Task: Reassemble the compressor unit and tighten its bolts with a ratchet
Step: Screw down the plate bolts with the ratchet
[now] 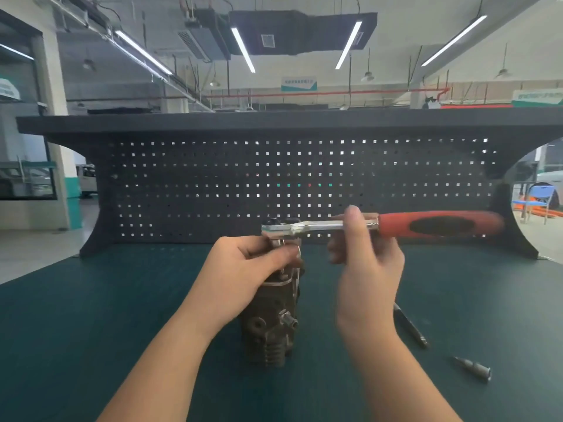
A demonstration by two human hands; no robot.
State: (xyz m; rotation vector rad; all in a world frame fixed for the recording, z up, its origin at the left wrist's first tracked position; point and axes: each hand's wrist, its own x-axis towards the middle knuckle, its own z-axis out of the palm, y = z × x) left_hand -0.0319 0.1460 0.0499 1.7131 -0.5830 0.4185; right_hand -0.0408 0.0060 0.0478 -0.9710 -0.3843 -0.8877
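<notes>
Compressor unit (274, 318), heavy cast metal, stands steady; my left hand (243, 263) clamps its top, my right hand (365, 254) pinches the ratchet (320, 228) shaft; gripping the rubber handle would give better leverage.

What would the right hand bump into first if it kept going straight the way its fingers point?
The right hand points up and away. Past the silver ratchet with the red handle it holds, it would likely meet the black perforated back panel, though depth is hard to judge.
</notes>
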